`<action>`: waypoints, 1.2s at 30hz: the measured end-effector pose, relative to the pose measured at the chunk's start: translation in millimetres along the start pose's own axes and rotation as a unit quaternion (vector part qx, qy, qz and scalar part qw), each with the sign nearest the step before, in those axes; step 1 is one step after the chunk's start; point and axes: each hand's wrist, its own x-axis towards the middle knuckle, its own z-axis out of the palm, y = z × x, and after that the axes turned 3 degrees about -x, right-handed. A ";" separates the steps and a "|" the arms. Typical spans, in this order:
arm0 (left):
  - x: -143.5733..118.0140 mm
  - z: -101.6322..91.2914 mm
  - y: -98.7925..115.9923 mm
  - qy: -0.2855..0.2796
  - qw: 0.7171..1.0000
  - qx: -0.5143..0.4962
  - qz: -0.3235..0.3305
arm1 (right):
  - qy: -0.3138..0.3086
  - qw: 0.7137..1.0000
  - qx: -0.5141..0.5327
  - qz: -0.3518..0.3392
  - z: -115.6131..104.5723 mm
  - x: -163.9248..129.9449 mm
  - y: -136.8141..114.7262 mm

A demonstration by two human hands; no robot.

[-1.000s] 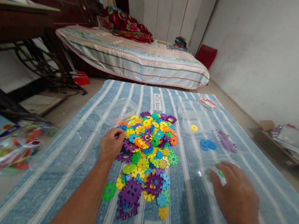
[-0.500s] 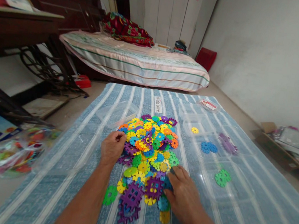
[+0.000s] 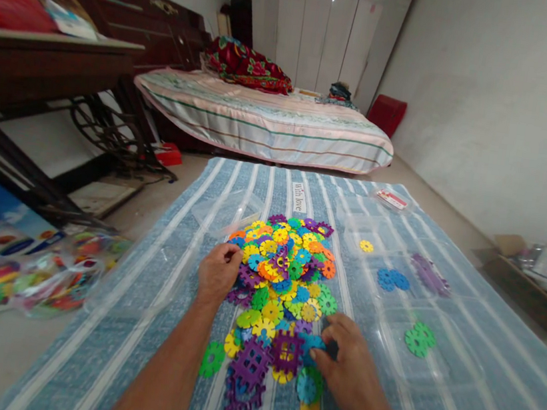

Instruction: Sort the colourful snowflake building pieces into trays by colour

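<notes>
Blue striped cloth [image 3: 184, 274] spread on the floor; its left edge runs beside bare floor, its far edge stops short of a low bed [image 3: 264, 120]. A dark wooden table [image 3: 45, 60] stands off the left side and a plain wall runs along the right. Open cloth lies left of the left hand and across the whole right half. Pile of coloured plastic discs [image 3: 284, 274] sits mid-cloth. Left hand [image 3: 218, 273] rests curled at the pile's left margin, fingers bent inward and touching purple pieces; whether it grips one, cannot tell. Right hand [image 3: 350, 370] lies at the pile's near right corner, thumb and fingers narrowed on a blue disc [image 3: 312, 343], pinching its edge. A large purple grid piece [image 3: 248, 366] lies just left of that hand. Well to the right, apart from the pile: a green cluster [image 3: 420, 338], a blue cluster [image 3: 393, 279], a purple cluster [image 3: 428, 274], one yellow disc [image 3: 366, 246].
</notes>
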 end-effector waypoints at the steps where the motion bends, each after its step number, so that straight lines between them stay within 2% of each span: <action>1: -0.2 -0.1 0.3 -0.001 1.000 0.001 -0.002 | 0.000 1.000 0.017 0.003 -0.9 0.6 0.7; 10: -1.0 1.6 -2.2 -0.004 1.000 -0.007 0.006 | 0.041 0.979 0.194 0.036 -7.9 3.5 3.0; 22: 0.1 3.7 -5.7 -0.001 1.000 -0.001 0.005 | 0.013 0.931 0.350 0.105 -13.6 2.9 1.3; 26: 0.4 1.7 -6.0 -0.002 1.000 0.007 0.011 | 0.003 0.936 0.337 0.101 -20.1 4.4 -5.9; 31: 0.9 -1.4 -5.9 0.000 1.000 -0.002 0.014 | 0.004 0.966 0.252 0.052 -35.4 14.0 -16.8; 34: 1.1 -1.7 -6.9 -0.006 1.000 -0.005 0.010 | 0.012 0.983 0.182 0.020 -51.6 35.3 -18.6; 36: 1.1 -1.4 -7.7 -0.010 1.000 -0.008 0.007 | 0.022 0.991 0.133 0.001 -65.0 61.2 -14.9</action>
